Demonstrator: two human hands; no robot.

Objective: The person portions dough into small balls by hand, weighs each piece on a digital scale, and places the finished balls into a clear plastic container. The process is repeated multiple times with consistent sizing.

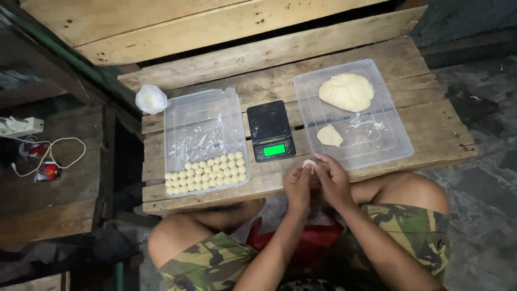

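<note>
My left hand [297,186] and my right hand [333,180] meet at the near edge of a wooden table [269,59], both pinching one small pale dough piece [309,164] between the fingertips. Just beyond them stands a black digital scale [270,129] with a lit green display. To its right a clear plastic tray [377,145] holds a big dough lump [346,91] and a smaller dough chunk [329,135]. A second clear tray [202,124] left of the scale carries several rows of small dough balls [206,171] at its near end.
A small white bag of powder [151,99] lies at the table's left back corner. On a lower bench to the left are a power strip [19,126], a white cable [48,153] and a small red item [48,172]. My knees in camouflage shorts sit under the table edge.
</note>
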